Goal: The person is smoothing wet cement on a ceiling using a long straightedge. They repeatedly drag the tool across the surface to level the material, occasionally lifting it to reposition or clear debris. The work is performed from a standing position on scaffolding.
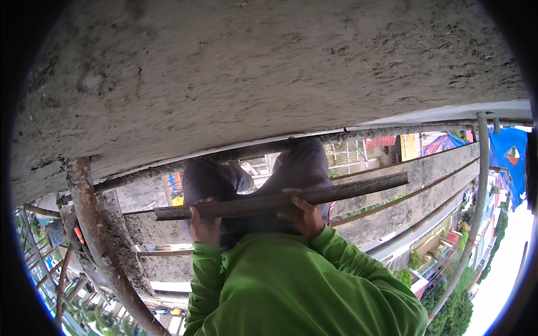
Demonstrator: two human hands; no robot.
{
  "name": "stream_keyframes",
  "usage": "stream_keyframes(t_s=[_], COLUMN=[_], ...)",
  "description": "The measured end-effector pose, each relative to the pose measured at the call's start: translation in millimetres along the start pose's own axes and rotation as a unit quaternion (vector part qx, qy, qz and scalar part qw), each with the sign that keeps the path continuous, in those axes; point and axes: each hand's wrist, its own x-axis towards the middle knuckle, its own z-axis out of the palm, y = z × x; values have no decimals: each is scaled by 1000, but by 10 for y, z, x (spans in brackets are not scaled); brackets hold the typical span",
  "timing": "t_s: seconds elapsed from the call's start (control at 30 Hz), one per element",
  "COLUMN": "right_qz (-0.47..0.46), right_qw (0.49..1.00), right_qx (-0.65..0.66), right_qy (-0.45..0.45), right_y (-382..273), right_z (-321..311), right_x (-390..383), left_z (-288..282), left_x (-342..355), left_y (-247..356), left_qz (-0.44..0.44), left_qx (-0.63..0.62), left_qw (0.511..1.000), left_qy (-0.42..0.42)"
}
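Observation:
My left hand (204, 225) and my right hand (305, 215) both grip a long, flat, mortar-stained bar (358, 187) that lies almost level in front of me, its right end slightly higher. Both arms wear bright green sleeves (291, 285). Behind the bar are my knees in grey trousers (302, 165). Just above the bar a rough grey plastered wall (252, 73) fills the upper half of the view; the bar is held a little off its lower edge.
A rusty scaffold pipe (95, 235) slants down at the left, and a thin grey pipe (481, 185) stands at the right. Far below are a concrete ledge (403, 207), trees (454, 308), rooftops and a blue tarpaulin (507, 157).

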Motion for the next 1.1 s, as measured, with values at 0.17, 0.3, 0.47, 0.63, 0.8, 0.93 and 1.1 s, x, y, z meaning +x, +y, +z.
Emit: stream_keyframes(t_s=[0.17, 0.3, 0.47, 0.63, 0.8, 0.93, 1.1], right_qz=[-113, -173, -120, -434, -403, -419, -417], right_qw=[985, 961, 984, 669, 849, 849, 833], right_qx=[-131, -210, 13, -560, -219, -159, -186], right_qy=[20, 57, 128, 226, 263, 279, 313], right_y=[-59, -58, -124, -616, -1636, -2219, -2635], right_z=[124, 11, -69, -672, -494, -849, -1196], right_x=[-50, -9, 39, -67, -589, -791, -639], left_z=[220, 432, 709, 817, 749, 565, 405], left_x=[85, 187, 363, 607, 601, 603, 593], left_y=[-230, -512, -1015, -1262, -1111, -897, -680], left_qz=[-35, -75, -159, -252, -224, -208, -166], left_qx=[-2, 13, 11, 74, 205, 229, 239], left_qw=[999, 996, 982, 959, 949, 949, 956], left_qy=[-5, -48, -102, -104, -81, -59, -44])
